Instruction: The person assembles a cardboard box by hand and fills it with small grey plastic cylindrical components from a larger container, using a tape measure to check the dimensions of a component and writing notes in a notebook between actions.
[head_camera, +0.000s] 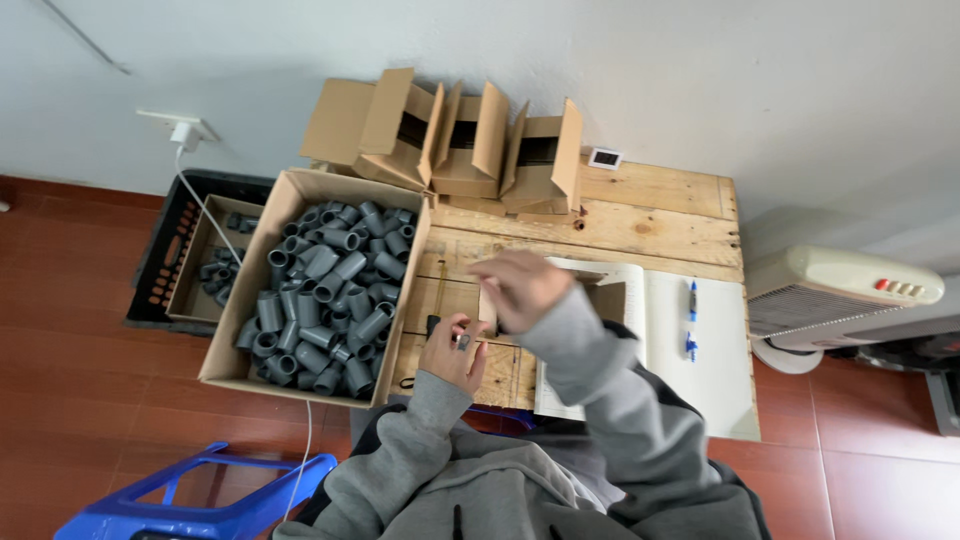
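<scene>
Grey fitting (462, 341) in left hand (452, 352)

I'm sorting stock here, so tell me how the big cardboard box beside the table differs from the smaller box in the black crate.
The big cardboard box is heaped almost full with grey pipe fittings; the smaller box holds only a few at its bottom. The big cardboard box rests against the wooden table by the left hand, while the smaller box sits low inside the black crate on the floor. Both are open-topped brown cardboard holding the same grey fittings.
</scene>
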